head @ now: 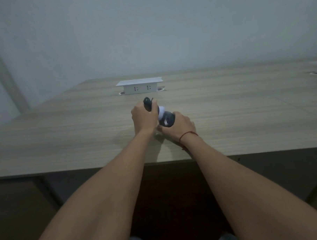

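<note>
My left hand (144, 118) grips a small black object (147, 103) whose rounded top sticks out above my fingers. Just to its right, my right hand (180, 128) holds a dark grey rounded device (167, 120) with a white part (162, 111) at its far end. Both hands meet over the middle of the wooden table (64, 135), almost touching each other. A red string bracelet (186, 135) circles my right wrist. What the two objects are is too blurred to tell.
A white pop-up socket box (140, 87) with two outlets stands open on the table beyond my hands, in front of the pale wall. A round cable hole (316, 73) and something white lie at the far right. The table's near edge runs below my forearms.
</note>
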A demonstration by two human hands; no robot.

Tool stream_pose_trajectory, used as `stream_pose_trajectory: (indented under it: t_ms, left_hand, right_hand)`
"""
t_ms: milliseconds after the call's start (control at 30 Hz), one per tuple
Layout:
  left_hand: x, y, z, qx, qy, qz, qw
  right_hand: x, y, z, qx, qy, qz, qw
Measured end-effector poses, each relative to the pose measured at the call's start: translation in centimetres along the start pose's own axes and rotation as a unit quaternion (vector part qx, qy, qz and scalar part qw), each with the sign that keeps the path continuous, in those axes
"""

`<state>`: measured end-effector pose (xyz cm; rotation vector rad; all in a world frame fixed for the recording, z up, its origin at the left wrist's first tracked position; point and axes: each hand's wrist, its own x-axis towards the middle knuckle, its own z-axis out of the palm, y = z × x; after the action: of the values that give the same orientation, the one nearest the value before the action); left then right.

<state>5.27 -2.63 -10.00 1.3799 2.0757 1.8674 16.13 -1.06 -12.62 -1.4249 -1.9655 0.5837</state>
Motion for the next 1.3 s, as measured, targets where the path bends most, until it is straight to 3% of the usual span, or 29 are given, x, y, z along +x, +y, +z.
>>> stream_pose_trajectory:
  t_ms: [133,267,400,533,667,833,967,1100,1200,1300]
  left_hand:
    - [0.3,-1.0,-0.6,0.096,-0.035,0.017,0.995]
    - [0.4,-0.1,-0.7,0.033,-0.049,0.054,0.997]
    - [0.7,-1.1,-0.8,0.121,-0.078,0.027,0.989]
    - [0.7,-0.8,-1.2,0.06,-0.07,0.056,0.994]
    - [1.1,-2.6,-1.7,0.137,-0.081,0.021,0.987]
    - [0.7,-1.8,-1.6,-0.008,-0.026,-0.022,0.999]
    - [0.6,-1.8,-1.7,0.045,-0.019,0.016,0.999]
    - [1.1,-0.4,-1.8,-0.004,0.015,0.055,0.998]
    - [1.1,-1.1,-1.3,0.076,-0.066,0.063,0.993]
    - [1.5,-2.2,-2.0,0.15,-0.042,0.046,0.987]
  right_hand:
    - [0.4,-0.1,-0.1,-0.027,0.009,0.007,1.0]
    - [0.5,-0.1,-0.2,-0.01,0.005,0.002,1.0]
    - [0.6,0.5,-0.4,0.017,-0.032,0.0,0.999]
    - [1.2,0.8,-0.2,0.005,-0.024,-0.014,1.0]
    - [1.6,1.2,-0.1,0.021,-0.024,-0.018,0.999]
    - [1.9,1.3,-0.5,0.059,-0.056,-0.029,0.996]
    - [1.7,1.2,-0.3,0.084,-0.012,-0.022,0.996]
    - [2.0,1.3,0.2,0.053,0.012,0.004,0.999]
    - [1.9,1.4,0.2,0.127,0.001,0.004,0.992]
    - [1.8,1.5,-0.3,0.141,-0.012,0.0,0.99]
